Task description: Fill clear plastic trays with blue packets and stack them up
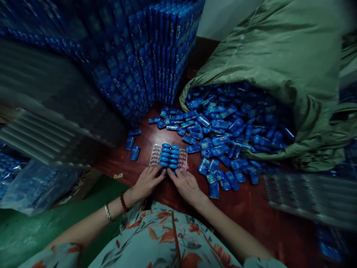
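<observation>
A clear plastic tray (155, 152) lies on the dark red table, with two columns of blue packs (165, 154) in its middle and bare moulded slots at both sides. At the tray's near left edge rests my left hand (146, 181), its fingers reaching to the lowest packs. My right hand (186, 184) is at the near right edge, fingertips on the lowest pack in the right column. The two thumbs nearly meet below the tray. Fingers of both hands are partly spread; neither hand is wrapped round a pack.
An open green sack (267, 48) spills many blue packs (220, 139) over the table at the right. Tall stacks of filled trays (164, 56) stand at the back left. Nested clear trays (41, 137) are at the left, others (309, 197) at the right.
</observation>
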Tool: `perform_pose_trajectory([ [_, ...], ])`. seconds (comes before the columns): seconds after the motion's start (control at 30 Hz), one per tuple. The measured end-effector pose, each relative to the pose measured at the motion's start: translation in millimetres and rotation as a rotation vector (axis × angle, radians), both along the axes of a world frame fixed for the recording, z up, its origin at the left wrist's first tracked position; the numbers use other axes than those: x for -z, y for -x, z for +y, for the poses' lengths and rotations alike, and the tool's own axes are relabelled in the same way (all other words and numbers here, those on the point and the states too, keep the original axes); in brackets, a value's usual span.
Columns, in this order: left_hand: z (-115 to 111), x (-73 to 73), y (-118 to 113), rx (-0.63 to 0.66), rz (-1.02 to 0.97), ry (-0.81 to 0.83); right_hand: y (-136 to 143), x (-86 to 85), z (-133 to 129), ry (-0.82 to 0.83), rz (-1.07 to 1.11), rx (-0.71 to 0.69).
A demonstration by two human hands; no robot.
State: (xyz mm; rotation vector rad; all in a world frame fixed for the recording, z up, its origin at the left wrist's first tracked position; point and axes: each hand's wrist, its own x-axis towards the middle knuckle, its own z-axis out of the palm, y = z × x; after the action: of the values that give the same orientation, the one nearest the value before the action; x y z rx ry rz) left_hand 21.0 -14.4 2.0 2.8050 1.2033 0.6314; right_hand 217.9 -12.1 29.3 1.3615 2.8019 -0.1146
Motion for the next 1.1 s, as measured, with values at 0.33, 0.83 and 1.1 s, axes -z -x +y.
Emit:
perform_pose_trajectory([
  [0.33,22,14.4,36,-0.708,-0.514,0.110,-71,2.5,63,-0.040,-0.019,0.281],
  [0.83,64,-4.0,60,-0.611,-0.288,0.580,-90,-8.7,90,0.174,0.283,0.348],
  [1.1,91,0.3,14,-0.471,-1.070,0.384,-58,35.3,57,0.055,0.952,0.579],
])
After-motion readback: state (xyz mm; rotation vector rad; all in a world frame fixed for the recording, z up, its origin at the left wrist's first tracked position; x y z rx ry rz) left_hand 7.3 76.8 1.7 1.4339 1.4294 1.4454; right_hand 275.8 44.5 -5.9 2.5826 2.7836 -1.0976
